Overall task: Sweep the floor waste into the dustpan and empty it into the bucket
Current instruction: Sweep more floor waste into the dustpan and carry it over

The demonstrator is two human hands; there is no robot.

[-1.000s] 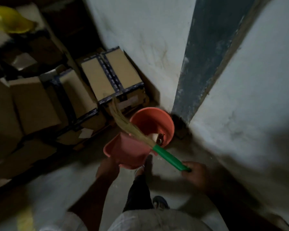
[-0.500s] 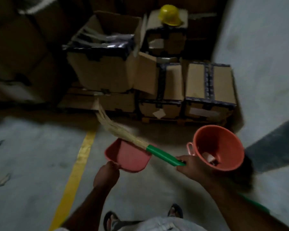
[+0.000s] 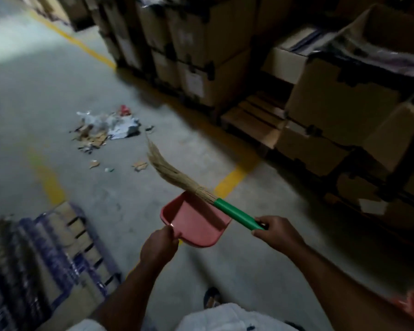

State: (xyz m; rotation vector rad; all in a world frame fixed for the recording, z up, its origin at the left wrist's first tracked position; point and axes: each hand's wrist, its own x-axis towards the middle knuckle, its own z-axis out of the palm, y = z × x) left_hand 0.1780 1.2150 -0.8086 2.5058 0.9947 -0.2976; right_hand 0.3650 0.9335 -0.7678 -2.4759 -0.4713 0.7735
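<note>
The dim grey concrete floor (image 3: 46,91), crossed by yellow lines (image 3: 232,180), ran beside stacked cardboard boxes (image 3: 344,99) on the right. The waste (image 3: 105,127), torn card, plastic and paper, lay in a loose pile ahead, well apart from the pink dustpan (image 3: 196,223). The left hand (image 3: 159,247) gripped the pan's handle, and the right hand (image 3: 276,232) curled round the green handle of the broom (image 3: 177,179), whose bristles slanted above the pan.

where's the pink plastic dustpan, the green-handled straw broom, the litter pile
pink plastic dustpan (image 3: 196,220), head view, inner floor
green-handled straw broom (image 3: 234,213), head view, green grip
litter pile (image 3: 105,127), head view, middle
</note>
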